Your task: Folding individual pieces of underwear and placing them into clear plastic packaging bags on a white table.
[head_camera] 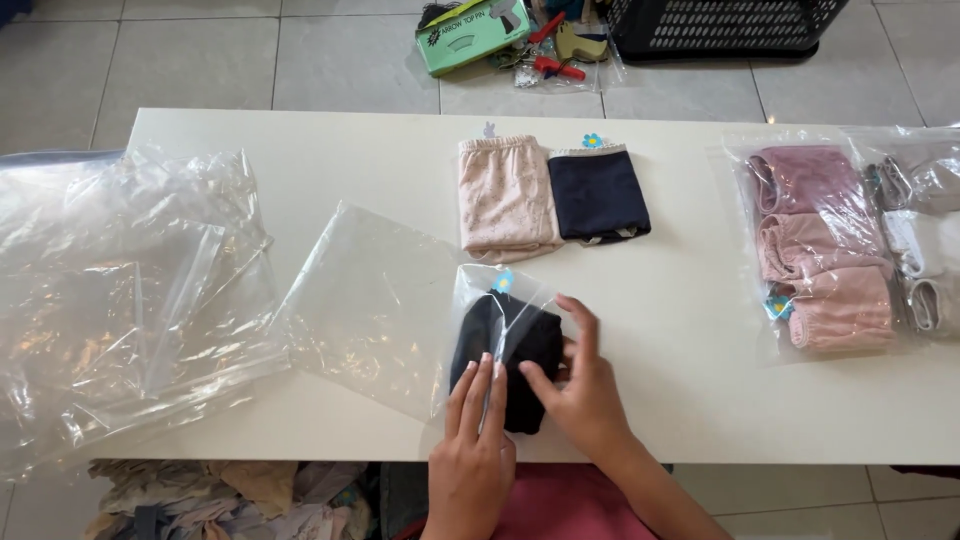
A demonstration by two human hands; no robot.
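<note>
A folded black garment (508, 352) lies inside a clear plastic bag (400, 310) near the front edge of the white table (300, 150). My left hand (473, 440) rests flat on the bag, fingers on the lower left of the garment. My right hand (578, 385) presses on the garment's right side, thumb on the cloth. A small blue flower tag (503, 283) sits at the garment's top. Behind lie a folded beige garment (505, 198) and a folded navy garment (597, 193), side by side.
A heap of clear plastic bags (120, 290) covers the table's left end. Filled bags of pink garments (822, 245) and pale garments (925, 240) lie at the right. On the tiled floor beyond are a green box (470, 35), small tools and a black crate (720, 22).
</note>
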